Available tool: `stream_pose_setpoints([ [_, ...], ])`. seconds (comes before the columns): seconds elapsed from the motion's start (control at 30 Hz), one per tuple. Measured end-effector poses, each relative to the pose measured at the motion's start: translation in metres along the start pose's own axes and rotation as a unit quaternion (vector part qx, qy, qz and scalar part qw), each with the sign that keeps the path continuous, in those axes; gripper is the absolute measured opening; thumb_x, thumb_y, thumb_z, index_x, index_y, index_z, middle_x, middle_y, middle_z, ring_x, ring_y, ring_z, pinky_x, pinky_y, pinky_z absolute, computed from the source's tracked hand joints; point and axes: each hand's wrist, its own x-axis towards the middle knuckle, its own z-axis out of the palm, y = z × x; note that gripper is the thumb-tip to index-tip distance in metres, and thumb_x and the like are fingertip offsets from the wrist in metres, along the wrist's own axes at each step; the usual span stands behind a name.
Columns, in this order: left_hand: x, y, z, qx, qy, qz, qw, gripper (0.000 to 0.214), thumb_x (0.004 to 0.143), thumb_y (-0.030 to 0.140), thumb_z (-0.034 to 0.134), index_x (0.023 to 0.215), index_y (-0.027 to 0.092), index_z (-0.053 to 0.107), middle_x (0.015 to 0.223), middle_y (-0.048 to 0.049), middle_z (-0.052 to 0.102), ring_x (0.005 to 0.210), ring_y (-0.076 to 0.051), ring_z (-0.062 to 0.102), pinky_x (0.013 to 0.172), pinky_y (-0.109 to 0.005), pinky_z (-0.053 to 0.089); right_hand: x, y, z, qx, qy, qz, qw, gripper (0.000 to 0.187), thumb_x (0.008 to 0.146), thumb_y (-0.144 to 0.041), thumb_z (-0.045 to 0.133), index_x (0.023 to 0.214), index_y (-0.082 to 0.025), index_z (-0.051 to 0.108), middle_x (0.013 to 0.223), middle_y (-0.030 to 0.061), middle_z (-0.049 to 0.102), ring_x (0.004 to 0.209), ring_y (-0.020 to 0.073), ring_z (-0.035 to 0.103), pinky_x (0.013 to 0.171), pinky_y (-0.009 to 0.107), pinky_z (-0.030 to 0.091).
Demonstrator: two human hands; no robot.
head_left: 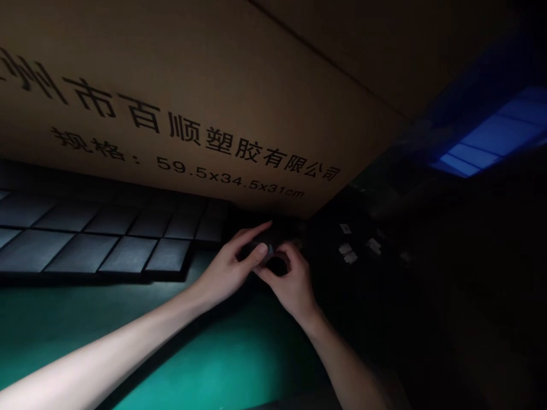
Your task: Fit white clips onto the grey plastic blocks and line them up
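Note:
Both of my hands meet in front of a large cardboard box, around a small dark object point(273, 242) whose exact shape is lost in the shadow. My left hand point(231, 262) holds it from the left, with the thumb laid across its near side and the index finger stretched along its far side. On the opposite side, my right hand point(294, 279) has its fingers curled in against the object. Just left of my hands, several flat-topped black square boxes point(123, 254) stand packed in rows.
The large printed cardboard box point(213, 74) rises close behind my hands. Beneath my arms lies a green surface point(213, 364). Small white pieces point(348, 253) lie in the dark to the right, and a blue bin-like thing point(491, 136) is at upper right.

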Motion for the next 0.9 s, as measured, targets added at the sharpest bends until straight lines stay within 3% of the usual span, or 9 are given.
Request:
stream_pose_setpoints([
  [0.23,-0.0002,-0.0015,-0.0006,0.016,-0.001,0.030,0.999,0.053,0.093,0.048,0.060,0.140,0.025,0.056,0.133,-0.0084,0.058,0.124,-0.028,0.055,0.109,-0.039,0.040,-0.0003,0.0007,0.0001,-0.017,0.021,0.021,0.999,0.028,0.075,-0.030,0.078,0.096,-0.022,0.060,0.090,0.0002,0.067,0.082,0.0166,0.063,0.078,0.030,0.054],
  [0.4,0.0006,-0.0053,-0.0005,0.018,-0.006,0.044,0.999,0.051,0.091,0.049,0.061,0.136,0.025,0.057,0.132,-0.0089,0.059,0.122,-0.028,0.057,0.106,-0.040,0.043,0.0015,0.0012,-0.0025,0.008,-0.023,0.028,0.999,0.025,0.078,-0.026,0.075,0.100,-0.022,0.063,0.095,0.0010,0.068,0.090,0.0180,0.066,0.083,0.031,0.054],
  [0.6,0.0015,-0.0046,-0.0017,0.004,-0.003,0.032,0.999,0.053,0.092,0.051,0.060,0.137,0.025,0.055,0.135,-0.0091,0.061,0.125,-0.030,0.056,0.110,-0.043,0.039,0.0017,-0.0012,-0.0015,0.036,0.006,0.007,0.999,0.025,0.081,-0.029,0.077,0.104,-0.024,0.069,0.111,0.0039,0.065,0.102,0.0186,0.066,0.091,0.032,0.056],
  [0.73,0.0014,-0.0039,-0.0009,-0.005,-0.006,0.018,1.000,0.053,0.092,0.053,0.059,0.137,0.025,0.054,0.138,-0.0091,0.061,0.128,-0.030,0.055,0.111,-0.043,0.038,0.0013,0.0000,-0.0012,0.049,0.011,0.016,0.999,0.023,0.080,-0.029,0.078,0.099,-0.023,0.066,0.099,0.0019,0.067,0.091,0.0168,0.068,0.084,0.031,0.057],
  [0.9,0.0013,-0.0043,-0.0002,-0.012,0.002,0.011,1.000,0.054,0.092,0.053,0.059,0.137,0.024,0.054,0.139,-0.0099,0.060,0.128,-0.031,0.055,0.110,-0.042,0.038,0.0010,-0.0013,-0.0023,-0.048,0.023,-0.043,0.998,0.015,0.080,-0.029,0.079,0.085,-0.022,0.067,0.088,-0.0001,0.068,0.084,0.0157,0.064,0.080,0.030,0.054],
])
